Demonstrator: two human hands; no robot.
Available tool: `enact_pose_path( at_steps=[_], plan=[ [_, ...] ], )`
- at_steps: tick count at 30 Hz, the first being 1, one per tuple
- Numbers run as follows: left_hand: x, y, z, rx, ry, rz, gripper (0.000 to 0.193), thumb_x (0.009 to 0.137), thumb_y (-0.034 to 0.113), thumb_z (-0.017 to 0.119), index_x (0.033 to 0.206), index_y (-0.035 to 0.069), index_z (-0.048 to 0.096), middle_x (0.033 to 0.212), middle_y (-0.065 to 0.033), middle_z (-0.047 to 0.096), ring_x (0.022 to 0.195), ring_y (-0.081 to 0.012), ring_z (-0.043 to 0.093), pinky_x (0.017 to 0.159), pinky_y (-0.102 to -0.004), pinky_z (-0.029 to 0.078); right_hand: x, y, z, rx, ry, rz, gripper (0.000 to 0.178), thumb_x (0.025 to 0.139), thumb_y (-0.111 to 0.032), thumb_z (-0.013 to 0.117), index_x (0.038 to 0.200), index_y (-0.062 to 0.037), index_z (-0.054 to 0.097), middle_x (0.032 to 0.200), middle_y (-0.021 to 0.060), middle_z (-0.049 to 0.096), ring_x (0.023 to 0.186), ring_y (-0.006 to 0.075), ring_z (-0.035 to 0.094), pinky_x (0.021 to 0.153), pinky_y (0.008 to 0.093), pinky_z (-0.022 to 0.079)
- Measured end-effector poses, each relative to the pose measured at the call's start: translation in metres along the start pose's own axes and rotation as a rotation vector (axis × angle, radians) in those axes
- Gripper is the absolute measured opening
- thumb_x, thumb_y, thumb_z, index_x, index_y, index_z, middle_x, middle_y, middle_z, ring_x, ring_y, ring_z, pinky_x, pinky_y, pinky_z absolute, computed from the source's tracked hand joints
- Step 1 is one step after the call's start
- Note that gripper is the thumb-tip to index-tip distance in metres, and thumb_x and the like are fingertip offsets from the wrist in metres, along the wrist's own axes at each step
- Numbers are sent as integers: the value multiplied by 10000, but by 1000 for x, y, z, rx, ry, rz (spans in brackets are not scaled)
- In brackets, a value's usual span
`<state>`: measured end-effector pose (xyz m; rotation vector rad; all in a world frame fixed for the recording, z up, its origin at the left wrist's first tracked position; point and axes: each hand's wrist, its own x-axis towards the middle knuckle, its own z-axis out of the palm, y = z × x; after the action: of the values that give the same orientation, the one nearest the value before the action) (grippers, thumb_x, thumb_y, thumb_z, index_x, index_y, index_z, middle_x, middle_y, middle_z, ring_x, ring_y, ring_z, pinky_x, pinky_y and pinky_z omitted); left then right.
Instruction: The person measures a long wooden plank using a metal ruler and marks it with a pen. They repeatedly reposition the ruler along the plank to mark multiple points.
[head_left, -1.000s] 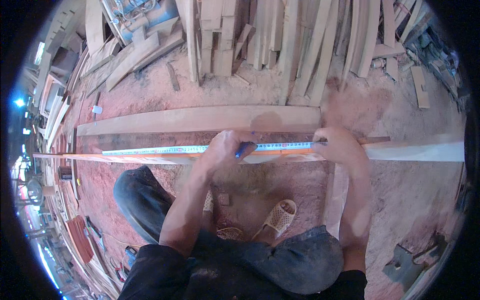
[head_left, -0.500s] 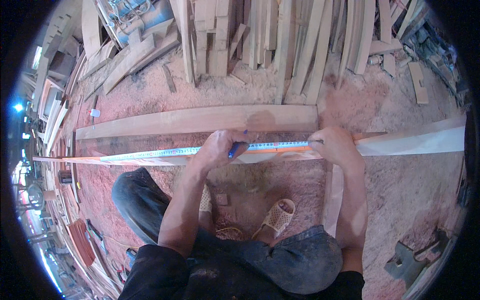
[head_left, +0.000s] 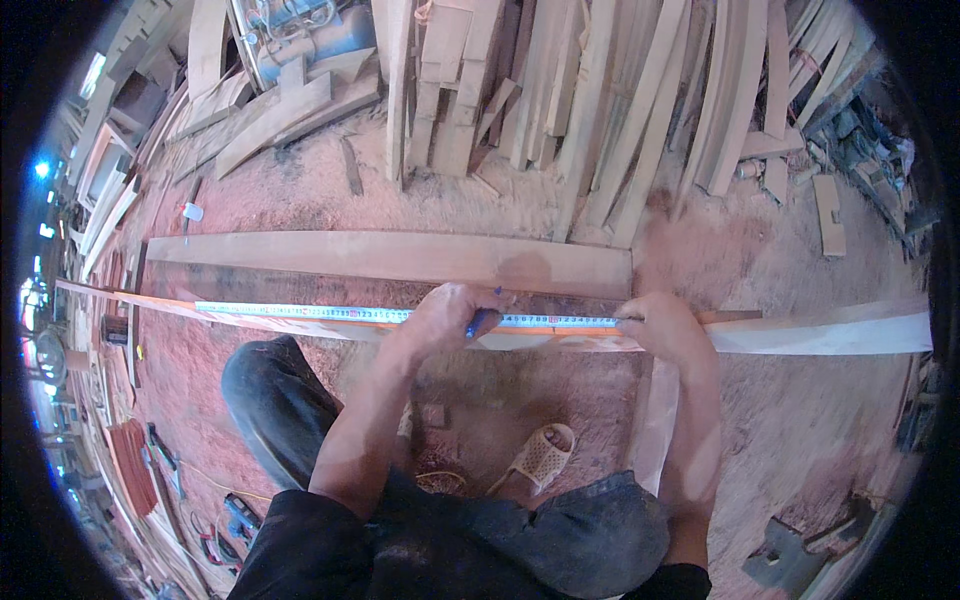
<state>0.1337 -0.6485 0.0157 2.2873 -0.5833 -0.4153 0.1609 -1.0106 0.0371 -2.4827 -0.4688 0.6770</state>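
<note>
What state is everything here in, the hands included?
Left hand: closed around a blue pen-like item
Blue pen-like item: gripped, partly hidden
Right hand: pinching the tape measure blade
Tape measure blade: extended, stretched between and beyond the left hand
Long board: lying crosswise
Wide plank: lying on the ground
Right sandal: worn

— Where does print show?
— On the tape measure (head_left: pixel 575 322): tiny dark digits line its pale strip, both left and right of the left hand (head_left: pixel 447 312).
— Any in red?
— Reddish marks break the row either side of that hand.
</note>
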Motion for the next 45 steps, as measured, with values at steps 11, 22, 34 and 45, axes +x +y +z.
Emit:
enact_pose_path(
  at_steps=[11, 22, 34, 45],
  plan=[
    [-5, -1, 4, 37, 59, 3, 68, 818, 56, 710, 882, 54, 685, 810, -181, 629, 813, -431, 669, 713, -524, 517, 4, 2, -4, 61, -55, 40, 245, 864, -160, 751, 1068, -48, 828, 927, 207, 775, 851, 354, 745, 841, 441, 571],
    [-4, -3, 3, 105, -50, -101, 127, 812, 86, 723, 938, 101, 732, 869, -154, 681, 854, -425, 698, 733, -519, 533, 4, 5, -1, 48, -38, 0, 231, 882, -186, 726, 1030, -30, 812, 956, 213, 776, 885, 367, 753, 845, 453, 573],
    [-3, -2, 6, 57, 7, -47, 225, 769, 4, 703, 979, 84, 716, 860, -144, 638, 854, -417, 682, 728, -504, 508, 6, 6, -1, -17, -48, 2, 232, 875, -199, 749, 1008, -14, 793, 943, 259, 749, 891, 411, 742, 851, 491, 568],
    [-1, 3, 3, -54, 58, -21, 135, 954, 112, 742, 1068, 45, 769, 784, -174, 646, 722, -368, 649, 705, -475, 518, 4, 3, -2, 47, -60, 30, 224, 882, -193, 738, 1026, -35, 806, 969, 213, 779, 902, 369, 754, 864, 469, 576]
  ],
)
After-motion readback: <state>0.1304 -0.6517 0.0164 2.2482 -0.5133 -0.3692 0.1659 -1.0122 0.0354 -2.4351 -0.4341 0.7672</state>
